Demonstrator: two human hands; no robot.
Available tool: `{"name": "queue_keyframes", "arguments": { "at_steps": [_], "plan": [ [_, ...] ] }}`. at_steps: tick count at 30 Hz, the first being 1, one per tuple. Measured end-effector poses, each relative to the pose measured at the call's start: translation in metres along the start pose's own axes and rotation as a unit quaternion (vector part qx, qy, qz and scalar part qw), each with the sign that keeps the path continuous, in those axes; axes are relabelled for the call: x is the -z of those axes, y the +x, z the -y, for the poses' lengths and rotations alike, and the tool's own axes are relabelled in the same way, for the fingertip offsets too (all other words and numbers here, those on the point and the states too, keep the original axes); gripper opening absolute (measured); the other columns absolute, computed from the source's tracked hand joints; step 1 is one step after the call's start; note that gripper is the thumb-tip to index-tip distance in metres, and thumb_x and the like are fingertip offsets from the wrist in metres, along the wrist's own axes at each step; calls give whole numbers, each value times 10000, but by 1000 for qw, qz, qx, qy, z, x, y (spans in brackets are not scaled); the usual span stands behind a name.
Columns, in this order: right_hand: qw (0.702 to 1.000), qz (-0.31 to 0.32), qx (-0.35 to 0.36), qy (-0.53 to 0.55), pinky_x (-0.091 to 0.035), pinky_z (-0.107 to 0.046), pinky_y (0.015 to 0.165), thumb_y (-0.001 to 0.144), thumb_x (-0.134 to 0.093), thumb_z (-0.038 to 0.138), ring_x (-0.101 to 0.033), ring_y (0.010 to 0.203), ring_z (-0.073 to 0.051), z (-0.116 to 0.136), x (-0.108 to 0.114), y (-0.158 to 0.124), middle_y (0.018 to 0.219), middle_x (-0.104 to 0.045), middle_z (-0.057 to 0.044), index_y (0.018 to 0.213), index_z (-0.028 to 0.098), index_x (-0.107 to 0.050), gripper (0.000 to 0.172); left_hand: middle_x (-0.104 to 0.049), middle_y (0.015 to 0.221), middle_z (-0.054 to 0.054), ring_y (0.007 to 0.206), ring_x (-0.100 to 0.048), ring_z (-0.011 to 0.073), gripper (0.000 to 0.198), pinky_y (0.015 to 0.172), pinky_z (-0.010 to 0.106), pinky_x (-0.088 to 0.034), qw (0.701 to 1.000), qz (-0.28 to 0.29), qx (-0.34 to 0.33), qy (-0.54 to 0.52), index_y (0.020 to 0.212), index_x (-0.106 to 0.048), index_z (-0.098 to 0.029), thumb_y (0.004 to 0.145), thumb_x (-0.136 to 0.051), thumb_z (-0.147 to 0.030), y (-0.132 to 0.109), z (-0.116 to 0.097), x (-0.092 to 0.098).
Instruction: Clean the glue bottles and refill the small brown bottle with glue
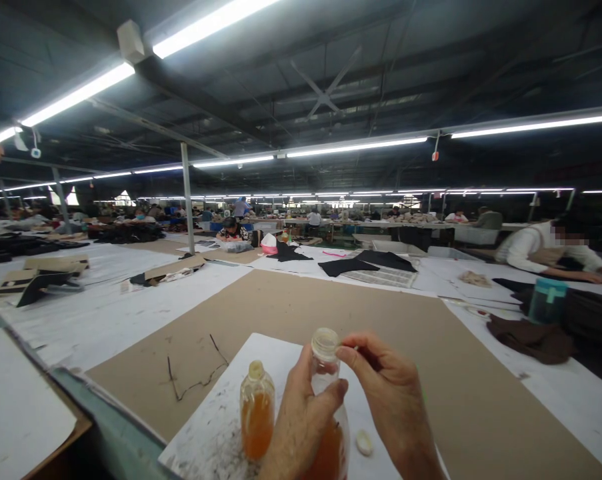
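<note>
I see my left hand point(301, 423) wrapped around a clear plastic bottle point(325, 353), fingers curled tight on its round body, thumb pressed up near the shoulder. The bottle stands upright low in the middle of the view, over a white board point(215, 427). Its lower part holds amber liquid and its ribbed, pale neck is open at the top.

My right hand point(388, 393) comes in from the right. Its thumb and forefinger point(348, 350) are pressed together right at the rim of the mouth. Whatever sliver they pinch there is too small for me to tell.

Just left of the held bottle stands a second bottle point(257, 413), smaller and rounded, with the same amber fill and a yellowish stopper. A small, oval, off-white cap point(364, 442) lies loose on the board, just right of the held bottle.

The board is smudged with grey marks and lies on a matte brown sheet point(305, 300) that covers the tabletop point(105, 313). Well off to the right, a translucent teal-lidded cup point(547, 301) stands beside a crumpled brown cloth point(531, 339). Beyond them a person point(545, 250) in a pale sleeve leans over the surface.
</note>
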State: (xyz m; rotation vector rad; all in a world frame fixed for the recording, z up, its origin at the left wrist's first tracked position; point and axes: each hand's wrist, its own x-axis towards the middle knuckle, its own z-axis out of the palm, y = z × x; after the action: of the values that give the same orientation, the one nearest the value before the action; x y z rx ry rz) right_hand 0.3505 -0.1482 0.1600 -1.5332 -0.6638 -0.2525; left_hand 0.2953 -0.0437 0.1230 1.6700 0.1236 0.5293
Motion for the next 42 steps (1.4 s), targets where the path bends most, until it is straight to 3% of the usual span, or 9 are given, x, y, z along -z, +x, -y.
{"name": "queue_keyframes", "arguments": {
  "at_steps": [7, 11, 16, 27, 30, 33, 38, 40, 42],
  "plan": [
    [994, -7, -68, 82, -359, -205, 454, 665, -684, 282, -437, 498, -106, -7, 1, 10, 541, -508, 55, 643, 190, -575, 143, -622, 944, 37, 951, -550, 216, 283, 825, 300, -407, 1000, -11, -21, 12, 1006, -567, -190, 725, -566, -154, 1, -2, -4],
    [999, -38, 27, 20, -430, -229, 549, 723, -658, 295, -533, 608, -147, -8, -1, 3, 645, -589, 6, 646, 191, -643, 130, -624, 973, 34, 972, -544, 212, 311, 836, 294, -406, 1000, -5, -26, 0, 1034, -562, -198, 726, -565, -152, 2, -2, -3],
    [986, -33, 126, -101, -449, -209, 608, 847, -547, 242, -589, 648, -135, -7, -3, -6, 720, -611, 6, 755, 216, -641, 134, -621, 986, 25, 977, -544, 206, 300, 834, 287, -404, 1000, -10, -25, 9, 1034, -563, -208, 738, -566, -160, 0, -3, -2],
    [917, -48, 264, -294, -387, -261, 517, 930, -372, 234, -566, 598, -159, -8, -9, -7, 741, -573, -33, 767, 212, -558, 249, -624, 961, 17, 939, -544, 201, 237, 840, 281, -409, 999, -17, -45, -23, 991, -575, -211, 757, -565, -175, 2, -5, -2],
    [943, -3, 238, -232, -405, -238, 555, 926, -399, 242, -558, 601, -136, -4, -4, -7, 715, -561, -6, 783, 210, -560, 217, -620, 939, 13, 930, -543, 195, 233, 824, 271, -408, 999, -19, -47, -21, 975, -572, -206, 747, -568, -156, 0, -6, 0],
    [978, 62, 157, -122, -420, -205, 579, 915, -442, 274, -549, 612, -115, 2, 4, -5, 685, -563, 21, 767, 209, -571, 206, -614, 931, 9, 927, -544, 191, 266, 812, 263, -405, 999, -12, -46, -24, 993, -567, -202, 736, -561, -133, -3, -7, 0],
    [989, 118, 62, 58, -354, -217, 460, 861, -526, 357, -427, 503, -105, -3, 13, -4, 557, -444, 40, 675, 189, -585, 257, -609, 897, 2, 896, -548, 190, 260, 797, 266, -397, 999, -6, -41, -27, 982, -561, -203, 731, -562, -138, -2, -7, -2],
    [985, 109, 57, 124, -330, -223, 431, 849, -548, 366, -387, 479, -99, -7, 16, -6, 559, -418, 41, 677, 187, -596, 253, -602, 879, 8, 886, -545, 196, 184, 785, 273, -389, 999, -22, -34, 2, 925, -560, -194, 744, -560, -163, 0, -5, -1],
    [988, 43, 78, 127, -338, -214, 426, 830, -586, 339, -403, 486, -95, -8, 18, -7, 605, -471, 32, 717, 198, -629, 186, -595, 867, 10, 871, -543, 196, 129, 772, 277, -385, 999, -28, -29, 23, 881, -551, -192, 752, -557, -183, 1, -3, 1]
  ]
}}
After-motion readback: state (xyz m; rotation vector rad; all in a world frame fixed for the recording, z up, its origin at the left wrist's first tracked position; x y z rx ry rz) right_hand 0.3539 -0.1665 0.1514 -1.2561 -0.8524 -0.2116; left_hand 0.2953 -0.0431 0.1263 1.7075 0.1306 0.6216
